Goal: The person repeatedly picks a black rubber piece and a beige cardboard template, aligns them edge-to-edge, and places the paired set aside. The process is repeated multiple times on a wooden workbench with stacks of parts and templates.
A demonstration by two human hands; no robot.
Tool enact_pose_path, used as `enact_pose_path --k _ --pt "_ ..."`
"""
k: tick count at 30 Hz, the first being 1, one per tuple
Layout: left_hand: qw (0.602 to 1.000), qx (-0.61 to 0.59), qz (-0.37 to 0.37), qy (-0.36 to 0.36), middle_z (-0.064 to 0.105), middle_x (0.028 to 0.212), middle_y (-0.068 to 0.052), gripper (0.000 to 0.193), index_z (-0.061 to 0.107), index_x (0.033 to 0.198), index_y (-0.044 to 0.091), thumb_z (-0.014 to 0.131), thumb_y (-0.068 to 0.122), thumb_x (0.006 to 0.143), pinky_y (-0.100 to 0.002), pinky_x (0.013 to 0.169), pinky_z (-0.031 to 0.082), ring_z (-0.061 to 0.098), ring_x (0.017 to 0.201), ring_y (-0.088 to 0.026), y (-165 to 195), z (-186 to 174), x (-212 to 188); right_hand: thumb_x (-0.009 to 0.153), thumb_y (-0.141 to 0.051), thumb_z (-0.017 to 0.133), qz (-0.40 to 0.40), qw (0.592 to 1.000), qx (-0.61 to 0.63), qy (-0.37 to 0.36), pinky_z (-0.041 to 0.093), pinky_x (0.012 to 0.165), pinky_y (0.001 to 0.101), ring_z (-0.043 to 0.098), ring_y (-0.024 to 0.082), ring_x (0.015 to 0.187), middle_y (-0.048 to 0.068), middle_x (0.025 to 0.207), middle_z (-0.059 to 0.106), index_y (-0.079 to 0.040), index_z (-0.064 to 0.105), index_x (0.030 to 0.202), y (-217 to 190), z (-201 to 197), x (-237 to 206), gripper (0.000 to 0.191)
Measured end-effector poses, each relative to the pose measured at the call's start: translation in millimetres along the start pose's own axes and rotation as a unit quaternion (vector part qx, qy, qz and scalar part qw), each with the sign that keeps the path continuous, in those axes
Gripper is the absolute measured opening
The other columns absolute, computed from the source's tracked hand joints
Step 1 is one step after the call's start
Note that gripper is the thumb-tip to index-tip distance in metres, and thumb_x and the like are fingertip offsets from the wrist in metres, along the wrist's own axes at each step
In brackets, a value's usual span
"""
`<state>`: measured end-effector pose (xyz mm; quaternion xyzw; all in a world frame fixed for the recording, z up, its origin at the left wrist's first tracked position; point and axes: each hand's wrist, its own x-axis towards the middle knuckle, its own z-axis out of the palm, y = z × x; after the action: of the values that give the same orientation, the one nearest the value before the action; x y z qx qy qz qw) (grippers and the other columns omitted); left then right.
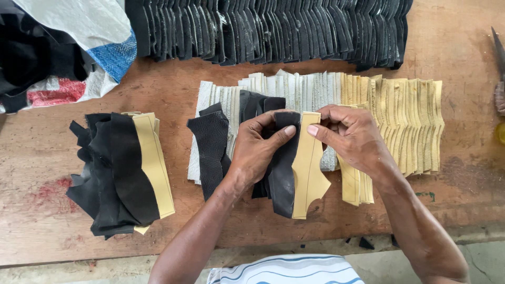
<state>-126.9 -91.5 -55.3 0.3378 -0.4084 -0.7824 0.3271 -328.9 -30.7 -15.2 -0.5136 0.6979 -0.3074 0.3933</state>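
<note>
My left hand (256, 150) pinches a black leather cut piece (282, 179) at its top edge, thumb across the front. My right hand (351, 135) grips the top of a tan lining piece (307, 173) that lies against the black one. Both pieces hang over the fanned row of white and tan cut pieces (405, 121) on the wooden table (179, 94). Another loose black leather piece (210, 147) lies just left of my left hand on the white pieces.
A stack of joined black and tan pieces (123, 173) lies at the left. A long row of black cut pieces (268, 29) runs along the back. A woven sack (89, 31) sits at the top left. Scissors (498, 58) lie at the right edge.
</note>
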Motion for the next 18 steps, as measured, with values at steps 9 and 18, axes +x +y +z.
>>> enact_pose_path --k 9,18 --pt "0.999 -0.032 0.001 0.021 0.076 0.102 -0.010 0.026 0.072 0.117 -0.001 0.074 0.008 0.093 -0.026 0.083 0.064 0.071 0.091 -0.012 -3.9 1.8 0.3 0.091 -0.020 0.079 -0.010 1.000 -0.027 0.004 0.036 0.045 0.0224 0.043 0.002 0.057 -0.001 0.071 0.060 -0.001 0.073 0.093 4.2 4.1 -0.1 0.020" --pt "0.999 -0.013 0.002 0.034 0.076 0.098 -0.010 0.027 0.073 0.117 0.000 0.075 0.008 0.091 -0.025 0.081 0.063 0.070 0.087 -0.010 -3.9 4.5 -1.6 0.090 -0.018 0.076 -0.005 0.999 -0.017 -0.030 0.044 0.044 0.0223 0.054 0.003 0.056 0.001 0.073 0.069 -0.002 0.076 0.102 -2.9 -0.6 1.2 0.020"
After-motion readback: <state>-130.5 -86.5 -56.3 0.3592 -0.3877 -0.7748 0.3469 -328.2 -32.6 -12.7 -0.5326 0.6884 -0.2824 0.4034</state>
